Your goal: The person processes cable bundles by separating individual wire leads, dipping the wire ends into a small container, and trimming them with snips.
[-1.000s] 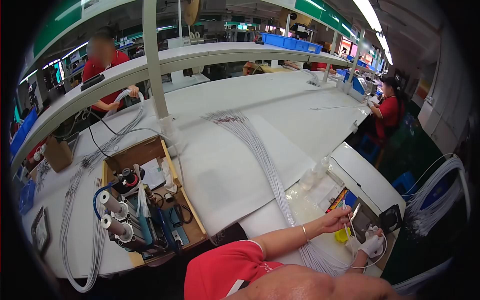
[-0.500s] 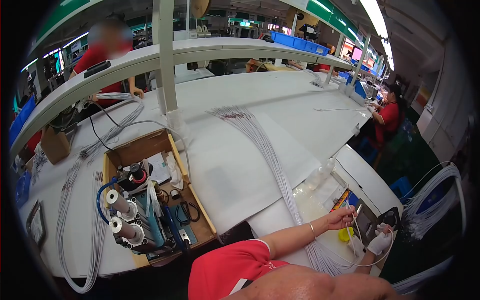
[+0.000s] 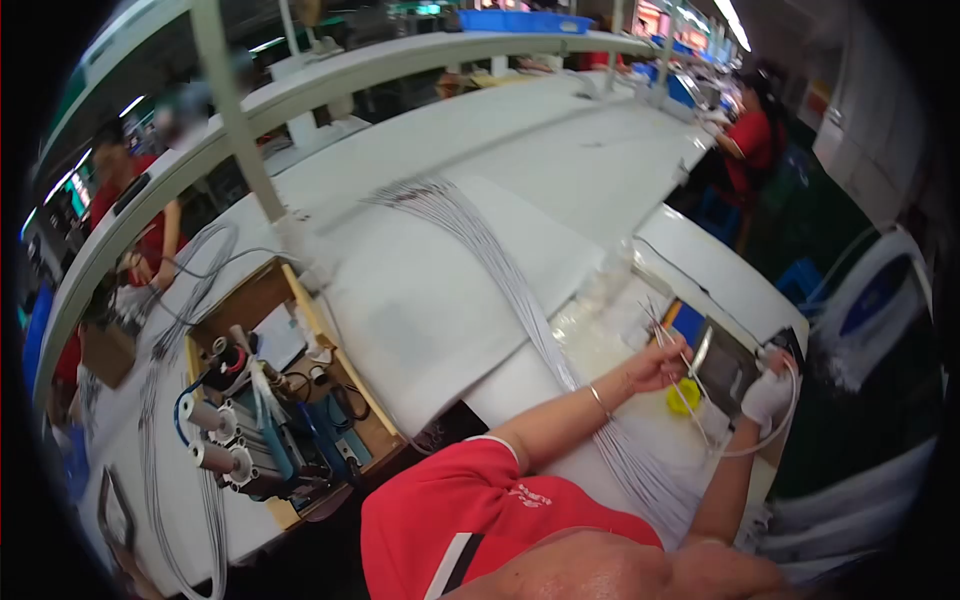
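Note:
My left hand (image 3: 658, 366), bare and with a bracelet at the wrist, is closed on a white cable (image 3: 697, 392); thin wire ends stick up past its fingers. My right hand (image 3: 768, 396) wears a white glove and is closed around a white cable that loops down beside the wrist. A dark flat device (image 3: 728, 362) lies between the two hands. Just below my left hand is a yellow round object (image 3: 684, 397). Under my left forearm runs a long bundle of white cables (image 3: 505, 275), fanned out at its far end on the table.
A wooden box (image 3: 372, 400) with a metal two-cylinder machine (image 3: 225, 440) stands at the left. More cable bundles (image 3: 150, 450) lie beyond it. A shelf rail (image 3: 400, 62) with a blue tray (image 3: 525, 21) crosses the back. Co-workers in red are at far left and right.
The view has shifted, so table and box appear lower and further left. Thin wire ends now point upward from my left hand. My right hand still grips its looped cable.

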Tool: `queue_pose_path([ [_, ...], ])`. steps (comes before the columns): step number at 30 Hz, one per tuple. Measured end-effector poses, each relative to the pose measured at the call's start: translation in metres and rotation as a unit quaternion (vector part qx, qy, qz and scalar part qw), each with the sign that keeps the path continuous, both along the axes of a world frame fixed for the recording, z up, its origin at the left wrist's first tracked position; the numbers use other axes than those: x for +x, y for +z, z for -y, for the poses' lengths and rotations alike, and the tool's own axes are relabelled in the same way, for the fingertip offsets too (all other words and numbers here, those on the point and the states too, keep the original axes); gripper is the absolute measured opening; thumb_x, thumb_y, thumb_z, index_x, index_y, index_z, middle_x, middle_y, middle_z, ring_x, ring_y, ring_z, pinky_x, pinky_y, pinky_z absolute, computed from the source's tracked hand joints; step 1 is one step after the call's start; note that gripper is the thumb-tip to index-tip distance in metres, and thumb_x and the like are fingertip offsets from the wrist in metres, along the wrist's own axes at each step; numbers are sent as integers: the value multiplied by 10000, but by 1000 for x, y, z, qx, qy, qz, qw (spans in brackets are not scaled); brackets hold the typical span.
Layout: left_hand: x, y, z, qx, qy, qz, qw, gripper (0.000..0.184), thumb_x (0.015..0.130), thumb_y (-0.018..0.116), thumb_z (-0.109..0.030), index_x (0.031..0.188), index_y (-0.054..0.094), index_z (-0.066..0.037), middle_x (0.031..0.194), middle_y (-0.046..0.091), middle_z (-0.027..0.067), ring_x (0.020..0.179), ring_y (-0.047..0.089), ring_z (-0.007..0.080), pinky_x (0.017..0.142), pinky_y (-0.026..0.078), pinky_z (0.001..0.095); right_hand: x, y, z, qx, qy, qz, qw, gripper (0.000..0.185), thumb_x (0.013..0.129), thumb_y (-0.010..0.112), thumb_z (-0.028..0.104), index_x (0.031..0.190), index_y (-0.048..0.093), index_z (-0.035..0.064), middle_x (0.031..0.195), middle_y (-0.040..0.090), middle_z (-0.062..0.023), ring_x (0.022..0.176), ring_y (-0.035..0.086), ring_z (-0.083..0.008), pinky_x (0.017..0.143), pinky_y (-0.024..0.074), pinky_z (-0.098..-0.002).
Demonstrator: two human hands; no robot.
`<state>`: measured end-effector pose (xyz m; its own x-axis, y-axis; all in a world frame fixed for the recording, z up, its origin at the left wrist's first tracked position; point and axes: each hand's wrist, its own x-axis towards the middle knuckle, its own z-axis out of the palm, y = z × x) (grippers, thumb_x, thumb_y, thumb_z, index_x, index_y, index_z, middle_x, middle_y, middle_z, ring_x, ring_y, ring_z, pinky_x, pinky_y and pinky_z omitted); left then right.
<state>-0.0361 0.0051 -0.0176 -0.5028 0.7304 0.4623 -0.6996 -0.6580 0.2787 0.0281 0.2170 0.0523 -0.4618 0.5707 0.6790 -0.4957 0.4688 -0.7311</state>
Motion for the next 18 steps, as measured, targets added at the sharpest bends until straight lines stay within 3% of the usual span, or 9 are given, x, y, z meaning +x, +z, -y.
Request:
queue_pose_path([
  [2, 0, 3, 4, -34, 29, -5, 999, 95, 885, 538, -196, 867, 492, -116, 857, 546, 34, 508, 380, 31, 539, 411, 225, 2, 9, 10, -41, -12, 19, 999, 174, 882, 540, 180, 955, 542, 21, 841, 596, -85, 734, 585, -162, 638, 493, -264],
  [4, 3, 12, 9, -71, 50, -29, 996, 96, 871, 555, -189, 866, 489, -120, 850, 540, 28, 508, 367, 31, 532, 401, 208, -3, 1, 2, 21, -46, 43, 998, 160, 869, 563, 171, 923, 562, 20, 829, 608, -81, 716, 587, -143, 627, 486, -249],
  [5, 3, 13, 8, -99, 65, -42, 992, 95, 870, 556, -179, 864, 484, -117, 853, 538, 26, 508, 363, 28, 531, 396, 204, -4, -1, 3, -29, -4, 44, 999, 151, 861, 573, 157, 931, 568, 23, 796, 624, -73, 685, 589, -127, 618, 481, -240],
  [6, 3, 15, 8, -111, 68, -47, 990, 83, 852, 572, -114, 838, 499, -76, 873, 581, 84, 519, 400, 39, 522, 419, 205, -8, -11, -5, -29, -16, 55, 998, 136, 856, 574, 140, 923, 575, 22, 761, 633, -65, 665, 592, -115, 609, 477, -235],
  [8, 5, 24, 9, -182, 105, -105, 972, 95, 841, 584, -102, 839, 499, -61, 877, 584, 105, 519, 409, 45, 535, 428, 207, -13, -19, -12, -17, -56, 71, 996, 118, 826, 597, 131, 860, 597, 18, 730, 631, -69, 648, 589, -110, 584, 469, -235],
  [18, 10, 25, 7, -260, 118, -120, 951, 78, 853, 568, -103, 852, 502, -62, 823, 583, 99, 516, 385, 49, 572, 422, 226, -29, -68, -42, -45, -88, 163, 982, 111, 791, 625, 139, 816, 619, 30, 661, 622, -74, 614, 588, -127, 584, 464, -253],
])
